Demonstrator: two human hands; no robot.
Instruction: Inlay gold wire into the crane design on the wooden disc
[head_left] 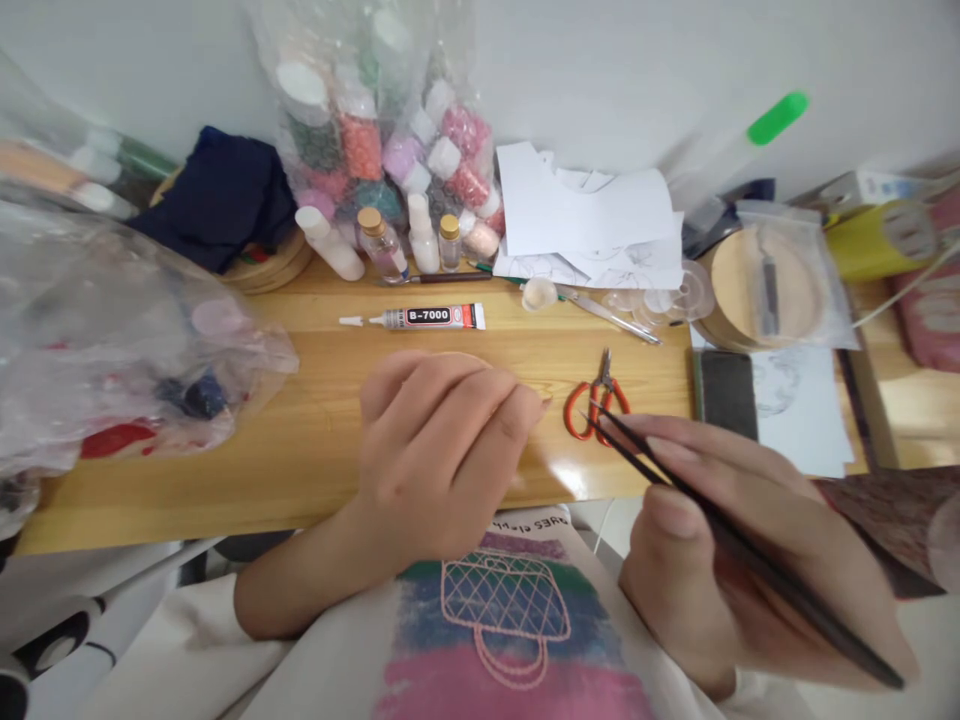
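Note:
My right hand [750, 530] pinches black tweezers [802, 595] between thumb and fingers. Their two tips are slightly apart and point left, in front of red-handled pliers [604, 395] on the wooden table [315, 420]. My left hand [450, 450] is at the table's near side, back up, with its fingers curled. A thin pale curved edge shows just above its knuckles; what lies under the fingers is hidden. Beyond that hand lies a B-7000 glue tube [431, 317], its white nozzle pointing left.
Bagged jars of coloured beads [390, 140] and small bottles [382, 245] line the back. White papers [589, 215] and a craft knife [615, 318] lie behind the pliers. At right are a round wooden box [731, 290] and a dark phone-like slab [727, 393]. Plastic bags [112, 340] fill the left.

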